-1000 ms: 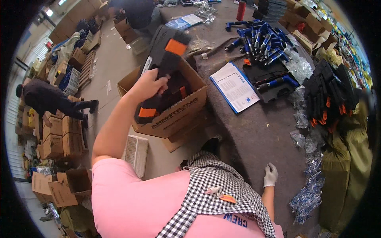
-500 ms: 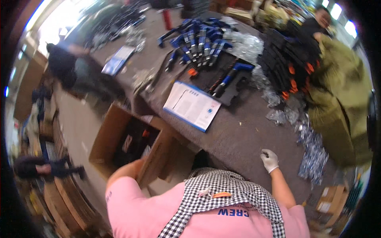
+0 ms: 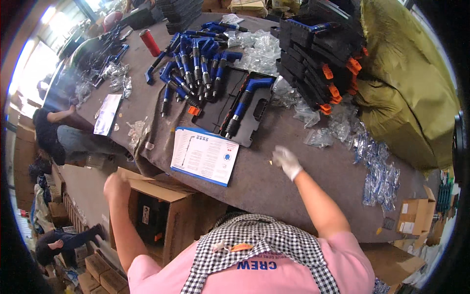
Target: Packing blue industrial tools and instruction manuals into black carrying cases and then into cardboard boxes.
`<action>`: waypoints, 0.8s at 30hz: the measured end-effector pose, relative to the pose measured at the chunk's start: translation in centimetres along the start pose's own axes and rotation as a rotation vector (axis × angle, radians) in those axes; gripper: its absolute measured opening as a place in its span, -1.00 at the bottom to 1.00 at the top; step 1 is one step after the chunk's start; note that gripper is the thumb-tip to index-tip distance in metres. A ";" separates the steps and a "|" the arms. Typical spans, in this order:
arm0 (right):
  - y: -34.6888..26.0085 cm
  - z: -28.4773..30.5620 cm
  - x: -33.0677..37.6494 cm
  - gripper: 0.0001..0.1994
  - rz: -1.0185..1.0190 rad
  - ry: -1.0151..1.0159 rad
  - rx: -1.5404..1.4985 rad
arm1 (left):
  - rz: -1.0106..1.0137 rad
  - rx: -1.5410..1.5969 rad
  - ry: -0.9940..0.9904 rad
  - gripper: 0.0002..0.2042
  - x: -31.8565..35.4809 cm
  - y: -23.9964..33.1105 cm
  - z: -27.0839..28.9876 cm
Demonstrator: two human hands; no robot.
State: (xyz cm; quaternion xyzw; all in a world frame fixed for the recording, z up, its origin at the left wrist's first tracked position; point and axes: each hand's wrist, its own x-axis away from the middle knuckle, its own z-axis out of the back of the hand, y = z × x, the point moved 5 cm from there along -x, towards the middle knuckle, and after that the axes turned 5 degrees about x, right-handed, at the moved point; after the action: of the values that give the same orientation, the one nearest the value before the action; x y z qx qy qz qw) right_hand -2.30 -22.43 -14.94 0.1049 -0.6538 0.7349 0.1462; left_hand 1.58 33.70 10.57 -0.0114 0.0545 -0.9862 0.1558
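My left hand [image 3: 117, 187], bare, is raised at the left end of the box flap. Its fingers are curled closed, and whether anything is in them is hidden. Below it stands an open cardboard box [image 3: 177, 230] with black plastic cases [image 3: 147, 215] inside. My right hand [image 3: 286, 162], in a white glove, is over the table with fingers apart and nothing held. Nearest to it are an open black case [image 3: 255, 120] with a blue-handled, pistol-shaped tool [image 3: 241, 108] in it, and a stack of printed leaflets [image 3: 204, 158].
Several blue-handled tools [image 3: 196, 63] are heaped behind the case, near a red cylinder [image 3: 150, 43]. Black cases with orange latches [image 3: 313, 63] are stacked at the right by an olive cover [image 3: 406, 93]. Clear plastic packets [image 3: 379, 176] lie along the right side. A co-worker [image 3: 58, 130] is at left.
My left hand has come up out of the box to its flap. My right hand has moved left across the table toward the leaflets. The head view has turned and shifted.
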 end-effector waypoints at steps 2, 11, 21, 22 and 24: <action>-3.1 -1.4 -7.6 -0.36 -0.131 -0.037 -0.123 | -0.143 0.386 0.021 -0.75 -0.6 7.7 2.4; -7.6 -3.6 -14.5 -0.80 -0.208 0.430 0.061 | -0.532 0.633 -0.231 -0.37 -1.7 36.3 -18.4; 11.3 -7.5 17.2 -0.78 -0.704 0.094 -1.067 | -1.394 0.503 -0.178 -0.41 15.9 36.8 -18.9; 12.8 -6.6 18.2 -0.70 -0.665 0.032 -0.570 | -1.440 0.384 -0.136 -0.43 17.3 37.8 -19.0; 19.5 -7.3 19.5 -0.48 -0.814 -0.049 -0.753 | -1.449 0.401 -0.148 -0.42 18.7 40.3 -19.0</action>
State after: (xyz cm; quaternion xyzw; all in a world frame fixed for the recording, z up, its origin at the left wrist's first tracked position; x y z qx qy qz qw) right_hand -27.14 -15.65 -27.26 0.3070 -0.7811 0.3321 0.4305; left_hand -4.65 -8.21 -12.69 -0.0819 -0.1577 -0.8296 -0.5293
